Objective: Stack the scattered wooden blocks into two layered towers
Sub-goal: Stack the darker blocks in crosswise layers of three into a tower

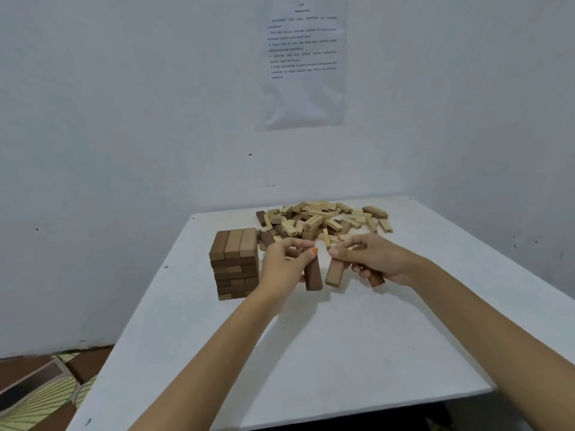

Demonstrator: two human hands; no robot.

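Note:
A layered tower of brown wooden blocks (235, 264) stands on the white table (311, 346), left of centre. Behind it and to the right lies a loose pile of light and dark blocks (323, 222). My left hand (284, 264) is just right of the tower and pinches a dark brown block (312, 275) that hangs down on end. My right hand (373, 259) grips a lighter brown block (335, 273) between thumb and fingers, with another dark block (376, 279) tucked under its curled fingers. Both hands hover above the table in front of the pile.
The table sits in a corner, with white walls behind and to the right. A printed sheet (303, 57) hangs on the back wall. Patterned floor (40, 390) shows beyond the table's left edge. The near half of the tabletop carries only my forearms.

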